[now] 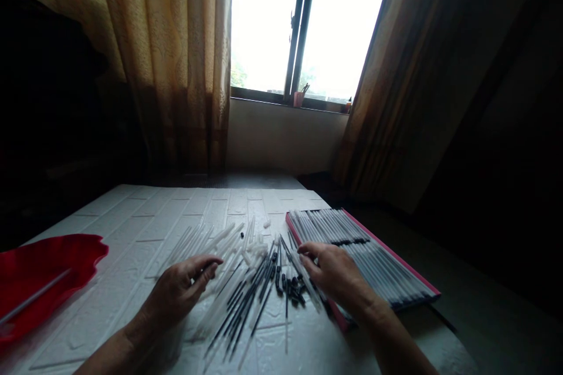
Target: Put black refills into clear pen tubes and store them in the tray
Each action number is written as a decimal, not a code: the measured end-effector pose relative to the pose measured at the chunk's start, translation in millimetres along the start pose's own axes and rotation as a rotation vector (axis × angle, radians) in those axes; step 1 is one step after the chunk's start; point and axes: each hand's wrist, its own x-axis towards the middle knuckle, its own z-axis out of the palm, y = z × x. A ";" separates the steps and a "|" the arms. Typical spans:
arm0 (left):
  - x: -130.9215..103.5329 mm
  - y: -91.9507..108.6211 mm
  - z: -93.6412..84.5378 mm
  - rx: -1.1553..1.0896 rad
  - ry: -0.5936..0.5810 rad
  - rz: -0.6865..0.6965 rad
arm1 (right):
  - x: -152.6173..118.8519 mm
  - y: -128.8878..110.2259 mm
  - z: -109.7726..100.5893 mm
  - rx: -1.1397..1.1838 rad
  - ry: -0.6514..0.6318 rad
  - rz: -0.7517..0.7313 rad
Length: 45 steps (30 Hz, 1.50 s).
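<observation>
My left hand (185, 284) hovers over the left side of a pile of pen parts, thumb and forefinger curved and slightly apart, with nothing visible between them. Clear pen barrels (189, 243) lie near it. My right hand (332, 266) is at the left edge of a pink-edged box (391, 252), its thumb and fingertips drawn together; whatever they hold is hidden. Rows of clear pens (378, 272) with dark ends fill the box. Between my hands, thin black refills (246, 304) are fanned out beside small black caps (294, 290) and whitish small pieces (259, 251).
A red scalloped tray (83, 249) with a pen (37, 296) in it sits at the left. The white brick-patterned table (145, 211) reaches toward a window (268, 23) between curtains (176, 58). A pink cup (298, 98) stands on the sill.
</observation>
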 end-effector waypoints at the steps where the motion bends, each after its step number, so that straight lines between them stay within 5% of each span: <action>1: 0.4 0.3 -0.7 0.009 0.012 -0.010 | 2.0 -7.7 2.7 -0.001 0.000 -0.037; 12: 0.9 -9.5 -3.8 0.084 0.070 -0.066 | 52.5 -52.7 46.4 -0.051 -0.018 -0.196; 20: 0.7 -4.5 -5.2 0.099 0.125 -0.062 | 52.3 -90.6 67.2 -0.073 -0.141 -0.628; 29: -1.4 -6.8 -0.7 0.141 0.095 -0.028 | 59.0 -94.9 71.9 -0.089 -0.199 -0.755; 37: -1.5 -2.5 -3.8 0.160 0.072 -0.022 | 50.3 -71.7 55.3 0.264 0.149 -0.603; 40: -3.2 3.9 -1.7 0.219 -0.011 0.026 | 46.0 -54.9 49.9 0.443 0.305 -0.428; 45: -10.7 14.5 9.1 0.316 -0.188 0.046 | 39.0 -34.1 52.7 0.576 0.349 -0.285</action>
